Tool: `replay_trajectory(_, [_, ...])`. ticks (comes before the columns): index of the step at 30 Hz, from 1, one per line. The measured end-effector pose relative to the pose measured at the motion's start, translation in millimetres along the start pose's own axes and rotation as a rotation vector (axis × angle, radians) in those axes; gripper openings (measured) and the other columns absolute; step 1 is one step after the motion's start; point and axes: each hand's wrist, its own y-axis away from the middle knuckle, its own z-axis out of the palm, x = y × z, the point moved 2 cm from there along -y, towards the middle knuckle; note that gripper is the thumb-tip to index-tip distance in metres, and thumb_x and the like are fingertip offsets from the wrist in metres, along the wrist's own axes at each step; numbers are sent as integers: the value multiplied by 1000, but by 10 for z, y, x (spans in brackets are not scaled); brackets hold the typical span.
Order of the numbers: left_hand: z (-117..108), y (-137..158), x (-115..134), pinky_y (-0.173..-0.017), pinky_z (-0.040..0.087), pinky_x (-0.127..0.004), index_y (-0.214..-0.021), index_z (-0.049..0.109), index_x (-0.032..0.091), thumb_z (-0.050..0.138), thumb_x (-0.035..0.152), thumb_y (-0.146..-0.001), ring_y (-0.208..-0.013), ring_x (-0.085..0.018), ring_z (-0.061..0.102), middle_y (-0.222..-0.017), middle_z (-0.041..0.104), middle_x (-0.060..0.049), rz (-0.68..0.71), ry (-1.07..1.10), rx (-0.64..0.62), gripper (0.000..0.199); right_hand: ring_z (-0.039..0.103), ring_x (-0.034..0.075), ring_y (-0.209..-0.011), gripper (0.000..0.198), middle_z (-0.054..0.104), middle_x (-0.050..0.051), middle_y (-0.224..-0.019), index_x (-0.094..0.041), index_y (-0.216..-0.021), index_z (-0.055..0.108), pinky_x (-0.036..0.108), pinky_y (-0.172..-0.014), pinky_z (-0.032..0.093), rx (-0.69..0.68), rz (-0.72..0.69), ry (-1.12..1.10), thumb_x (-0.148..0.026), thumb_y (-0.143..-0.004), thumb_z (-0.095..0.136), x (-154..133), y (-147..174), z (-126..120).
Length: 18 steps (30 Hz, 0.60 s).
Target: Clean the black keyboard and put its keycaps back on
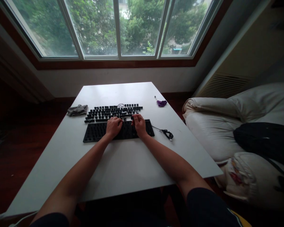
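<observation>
Dark reddish wooden floor [23, 138] shows left of the smooth white rectangular table [123, 170]. A crumpled grey cloth [77, 110] lies near its left edge. Beside it, loose black plastic keycaps [104, 111] stand in rows just beyond a long black rectangular keyboard [93, 132], which lies mid-table. The left hand [114, 126] curls over the keyboard; whether it grips anything I cannot tell. Behind, a brown-framed sliding window [97, 28] shows green trees. The right hand [139, 124] pinches a small dark object [132, 118], indistinct. Rightward lie a coiled black cable [167, 134] and a bunched purple cloth [161, 103], then a cream padded sofa [201, 126] bearing a black fabric bag [262, 138].
</observation>
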Motion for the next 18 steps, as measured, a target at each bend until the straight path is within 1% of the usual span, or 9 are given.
replay_trajectory(3, [5, 238, 71, -99, 41, -42, -102, 74, 25, 53, 30, -96, -110, -27, 54, -111, 68, -7, 77, 43, 7, 23, 56, 12, -55, 39, 59, -5, -66, -23, -99, 62, 23, -55, 45, 11, 14, -1, -60, -87, 61, -76, -16, 8])
replay_trajectory(5, [21, 373, 136, -102, 40, -43, -106, 73, 25, 55, 30, -95, -117, -27, 52, -119, 66, -7, 161, 84, 0, 21, 55, 12, -55, 38, 59, -5, -65, -23, -102, 63, 23, -54, 44, 19, 6, 4, -57, -86, 63, -122, -31, 7])
replay_trajectory(8, [64, 513, 221, -104, 41, -44, -110, 72, 26, 60, 29, -92, -121, -28, 51, -125, 64, -8, 257, 136, -32, 22, 52, 13, -55, 36, 59, -5, -62, -22, -104, 66, 24, -54, 42, 0, -4, 30, -52, -85, 66, -178, -57, 0])
replay_trajectory(13, [103, 568, 236, -107, 41, -47, -114, 71, 28, 62, 28, -91, -124, -27, 53, -128, 64, -7, 272, 198, -69, 24, 57, 14, -61, 36, 64, -2, -70, -20, -95, 69, 26, -60, 46, -57, 4, 109, -54, -83, 68, -281, -118, -58])
replay_trajectory(16, [92, 545, 196, -109, 40, -48, -114, 71, 29, 66, 30, -89, -125, -28, 52, -129, 64, -7, 283, 215, -79, 26, 61, 16, -64, 37, 67, 0, -73, -21, -88, 67, 28, -63, 49, -151, 8, 163, -58, -84, 67, -331, -136, -134])
replay_trajectory(18, [82, 528, 172, -111, 38, -49, -114, 72, 29, 69, 31, -87, -126, -28, 51, -129, 64, -7, 298, 220, -76, 27, 63, 17, -65, 39, 68, 0, -73, -22, -85, 64, 29, -64, 52, -205, 44, 163, -60, -83, 68, -329, -113, -203])
